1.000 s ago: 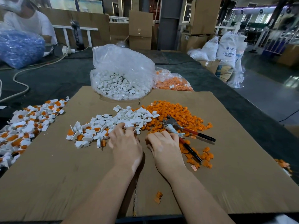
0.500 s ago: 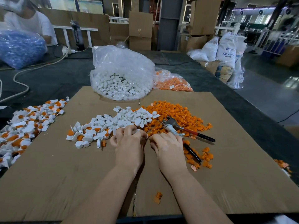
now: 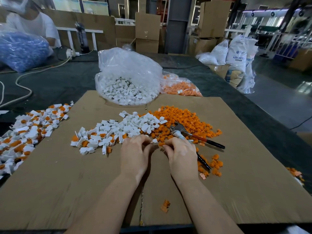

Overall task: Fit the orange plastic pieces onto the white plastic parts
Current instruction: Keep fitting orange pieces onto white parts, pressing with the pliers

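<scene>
Left hand (image 3: 135, 156) pinches white part (image 3: 154, 141); right hand (image 3: 181, 154) pinches orange piece (image 3: 161, 144) beside it; fingertips largely hidden.

dim, even indoor light; the brightest sources are the windows (image 3: 263, 14) at 1 o'clock. the clear bag (image 3: 130, 70) at 12 o'clock carries white glare. soft, short shadows lie under the hands on the cardboard sheet (image 3: 244, 174). wide-angle distortion bows the edges; corners at 10 and 2 o'clock look soft and smeared.
</scene>
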Available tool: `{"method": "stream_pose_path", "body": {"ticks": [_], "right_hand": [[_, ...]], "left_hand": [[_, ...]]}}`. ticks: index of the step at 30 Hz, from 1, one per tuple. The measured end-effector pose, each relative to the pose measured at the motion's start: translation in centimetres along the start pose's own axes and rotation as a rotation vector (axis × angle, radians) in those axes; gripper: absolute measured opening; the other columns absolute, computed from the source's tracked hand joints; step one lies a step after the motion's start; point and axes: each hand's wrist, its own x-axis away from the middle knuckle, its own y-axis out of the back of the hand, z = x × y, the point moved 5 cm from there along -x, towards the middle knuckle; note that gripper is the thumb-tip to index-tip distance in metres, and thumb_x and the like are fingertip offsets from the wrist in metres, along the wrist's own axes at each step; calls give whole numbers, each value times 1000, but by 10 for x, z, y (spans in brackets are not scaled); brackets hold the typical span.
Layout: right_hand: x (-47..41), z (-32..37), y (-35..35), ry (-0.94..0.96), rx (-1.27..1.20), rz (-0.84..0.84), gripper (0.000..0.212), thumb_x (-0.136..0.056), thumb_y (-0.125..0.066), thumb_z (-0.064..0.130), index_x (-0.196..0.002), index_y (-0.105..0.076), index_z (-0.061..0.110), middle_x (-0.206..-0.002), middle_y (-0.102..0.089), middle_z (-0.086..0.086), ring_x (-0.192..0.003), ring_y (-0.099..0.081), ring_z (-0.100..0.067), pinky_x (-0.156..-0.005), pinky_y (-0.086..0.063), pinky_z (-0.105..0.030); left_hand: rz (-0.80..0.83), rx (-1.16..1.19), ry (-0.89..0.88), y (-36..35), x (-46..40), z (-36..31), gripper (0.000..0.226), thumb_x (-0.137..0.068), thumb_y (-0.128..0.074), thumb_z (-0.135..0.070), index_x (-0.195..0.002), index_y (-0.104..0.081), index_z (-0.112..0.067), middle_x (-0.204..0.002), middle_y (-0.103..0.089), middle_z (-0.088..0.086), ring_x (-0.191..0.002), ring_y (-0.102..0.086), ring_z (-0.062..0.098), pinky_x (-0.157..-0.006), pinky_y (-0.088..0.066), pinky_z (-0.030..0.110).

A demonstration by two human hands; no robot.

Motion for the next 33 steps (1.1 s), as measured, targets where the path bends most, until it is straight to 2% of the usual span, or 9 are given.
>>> {"method": "stream_pose_path", "body": {"ticks": [3,6,9,14,18,25,29,33], "right_hand": [[1,2,1,11,-17,2,9,-80,-71,14,-76,-66,7,-71,-65,-3,-71,-58,-23,-71,-40,-36],[0,3,0,29,-35,42,13,-84,-67,19,-76,-64,9,-73,-64,-2,-72,-55,-22,-72,-38,-34],[0,4,-2,43,-12,66,14,-85,-66,19,-76,-63,10,-72,-64,-2,-71,-54,-22,-72,-36,-34],[1,2,-5,22,12,103,20,-86,-64,18,-70,-57,8,-65,-58,-4,-67,-51,-24,-73,-37,-35],[2,2,-7,28,-2,149,23,-85,-63,14,-66,-52,7,-62,-54,-8,-65,-48,-26,-73,-37,-37],[2,2,-9,35,-35,207,25,-87,-59,15,-68,-44,14,-67,-53,-7,-70,-46,-24,-76,-34,-36],[2,-1,-9,22,-63,211,25,-88,-60,19,-68,-44,17,-66,-48,3,-71,-45,-18,-75,-31,-30],[1,-1,-7,19,-123,171,18,-87,-63,25,-72,-57,18,-68,-48,14,-71,-43,-11,-72,-25,-24]], "left_hand": [[49,115,35,-3,2,3,13,-88,-60,-21,-82,-54,-31,-79,-55,-16,-84,-50,10,-64,-29,16],[71,210,62,-4,3,4,14,-88,-61,-25,-82,-53,-34,-80,-60,-14,-79,-55,5,-62,-34,10],[90,223,59,-3,3,5,7,-88,-61,-24,-89,-59,-30,-81,-60,-14,-79,-55,3,-64,-35,8],[141,256,56,-4,4,3,27,-85,-64,-19,-72,-53,-40,-72,-60,-17,-71,-56,-5,-59,-38,5],[155,244,43,-4,4,1,28,-84,-66,-18,-69,-53,-37,-67,-57,-17,-68,-52,-13,-58,-36,2],[205,249,6,-6,7,-2,23,-84,-65,-19,-69,-55,-34,-67,-60,-12,-63,-53,2,-56,-38,12],[225,325,31,-4,6,-2,21,-84,-66,-18,-69,-57,-30,-66,-58,-9,-58,-51,-3,-54,-37,8],[207,383,92,-2,5,-1,23,-86,-63,-13,-72,-55,-30,-64,-59,-8,-59,-52,-9,-55,-37,5]]}}
